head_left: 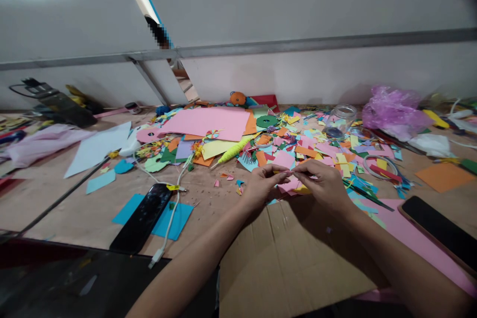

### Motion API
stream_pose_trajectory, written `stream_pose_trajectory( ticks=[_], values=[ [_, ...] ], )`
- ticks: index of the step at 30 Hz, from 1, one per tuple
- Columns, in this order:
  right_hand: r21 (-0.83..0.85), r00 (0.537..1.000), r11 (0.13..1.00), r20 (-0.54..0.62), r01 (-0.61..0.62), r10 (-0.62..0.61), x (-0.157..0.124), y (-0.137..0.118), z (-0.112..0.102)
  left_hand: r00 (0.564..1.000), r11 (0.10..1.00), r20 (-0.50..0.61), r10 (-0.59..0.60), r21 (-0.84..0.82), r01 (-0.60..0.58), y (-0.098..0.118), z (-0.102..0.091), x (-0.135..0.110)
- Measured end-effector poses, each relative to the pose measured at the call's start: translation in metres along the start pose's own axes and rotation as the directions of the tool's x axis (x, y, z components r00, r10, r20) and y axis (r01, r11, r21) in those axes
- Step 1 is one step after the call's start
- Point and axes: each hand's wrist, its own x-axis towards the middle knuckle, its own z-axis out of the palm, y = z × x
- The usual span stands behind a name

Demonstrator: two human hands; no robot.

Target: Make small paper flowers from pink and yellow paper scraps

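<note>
My left hand (262, 186) and my right hand (321, 183) meet over the far edge of a cardboard sheet (286, 263). Thumb and forefinger of each are pinched together on a small pinkish paper strip (289, 172), mostly covered by the fingertips. Just beyond the hands spreads a heap of coloured paper scraps (309, 144). A yellow-green handled pointed tool (234, 150) lies to the left of them. Tweezers (367, 194) with dark arms rest right of my right hand.
Two phones lie on the table, one at left (141, 218) with a white cable (173, 218), one at right (443, 228). Farther back are a glass jar (340, 120), a purple plastic bag (391, 112), pink paper sheets (212, 121) and a dark bottle (61, 104). A grey partition (316, 5) stands behind.
</note>
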Motion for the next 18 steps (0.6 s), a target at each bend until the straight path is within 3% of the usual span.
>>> stream_pose_trajectory(
  ticks=[11, 18],
  values=[
    [0.042, 0.995, 0.994, 0.002, -0.102, 0.102, 0.0023, -0.0021, 0.0008, 1.0, 0.992, 0.007, 0.026, 0.124, -0.027, 0.0021, -0.001, -0.0005],
    [0.023, 0.995, 0.995, 0.015, -0.101, 0.101, 0.0014, -0.0025, -0.0002, 1.0, 1.0, -0.014, -0.002, 0.029, 0.003, -0.0016, -0.0027, 0.0004]
  ],
)
